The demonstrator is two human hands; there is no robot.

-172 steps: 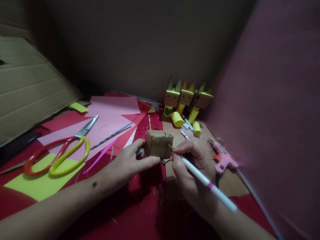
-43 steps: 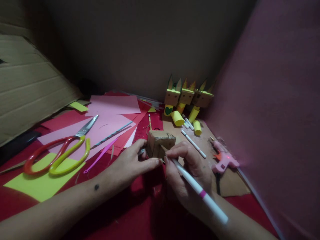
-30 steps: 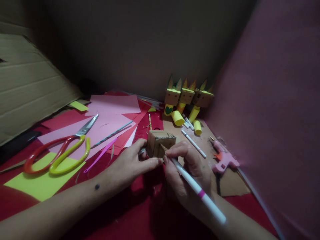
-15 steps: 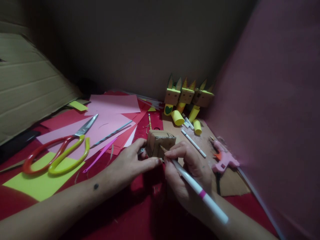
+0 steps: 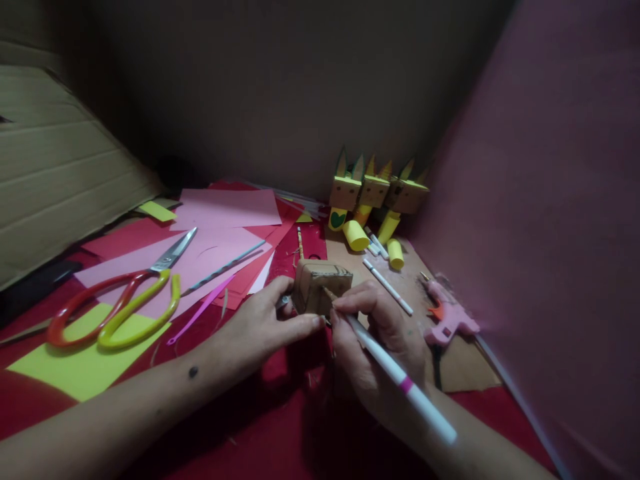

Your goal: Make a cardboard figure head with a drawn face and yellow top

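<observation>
A small brown cardboard box (image 5: 327, 272) stands in the middle of the view, dark lines along its edges. My left hand (image 5: 273, 317) grips it from the left, the thumb stretched across its lower front. A small pale cap-like piece (image 5: 283, 302) also shows at these fingers. In my right hand (image 5: 373, 333) is a white marker (image 5: 393, 370) with a magenta band. Its brown tip meets the front face of the box, or is very close to it; I cannot tell which.
Scissors (image 5: 107, 313) with red and yellow handles lie at left on pink, red and yellow paper (image 5: 225, 207). Cardboard figures (image 5: 345, 193) and yellow paper rolls (image 5: 356, 235) stand at back right. Another marker (image 5: 387, 287) and a pink glue gun (image 5: 447, 310) lie right, on cardboard (image 5: 470, 367).
My right hand and the marker tip have shifted very slightly to the right on the box front. The left hand and the box look almost the same.
</observation>
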